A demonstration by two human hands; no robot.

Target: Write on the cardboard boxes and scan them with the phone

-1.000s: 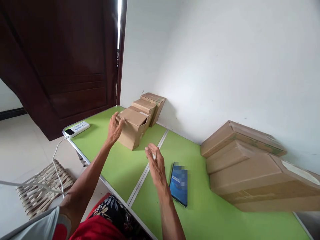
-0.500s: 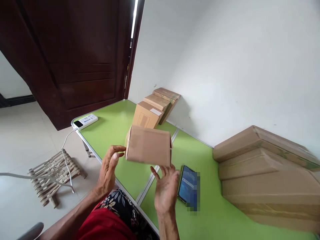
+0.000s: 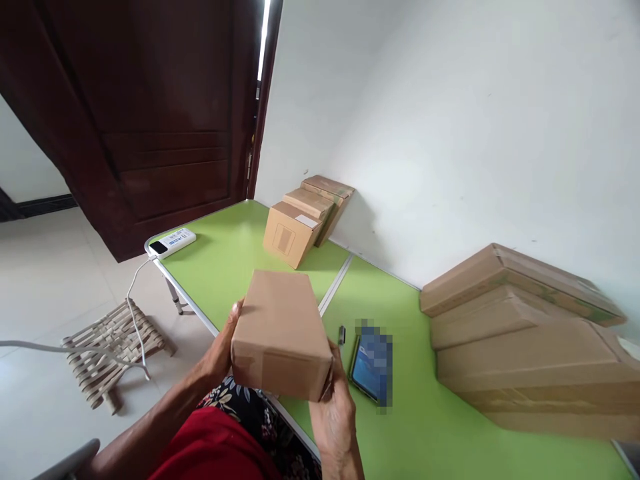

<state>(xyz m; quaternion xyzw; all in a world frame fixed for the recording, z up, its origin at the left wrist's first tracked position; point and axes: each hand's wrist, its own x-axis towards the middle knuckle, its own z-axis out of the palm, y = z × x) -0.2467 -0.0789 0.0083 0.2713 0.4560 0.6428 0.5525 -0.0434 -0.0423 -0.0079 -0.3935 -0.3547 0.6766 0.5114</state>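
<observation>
A brown cardboard box is held up over the near side of the green table, tilted with one long end toward me. My left hand grips its left side, the fingers partly hidden behind it. On the lower right corner, my right hand is closed, its palm turned up and some fingers out of sight beneath the box. Just right of that hand lies a phone with its screen lit, partly pixelated. Beside the phone is a small dark and silver object that I cannot make out.
Several cardboard boxes lean in a row against the wall on the green table. Larger cartons are stacked at the right. A white device with a cable sits on the left edge. A woven stool stands on the floor.
The box has come down nearer to me and turned, with its end now facing me. My hands, earlier with fingers spread at its edges, have closed on both sides of it.
</observation>
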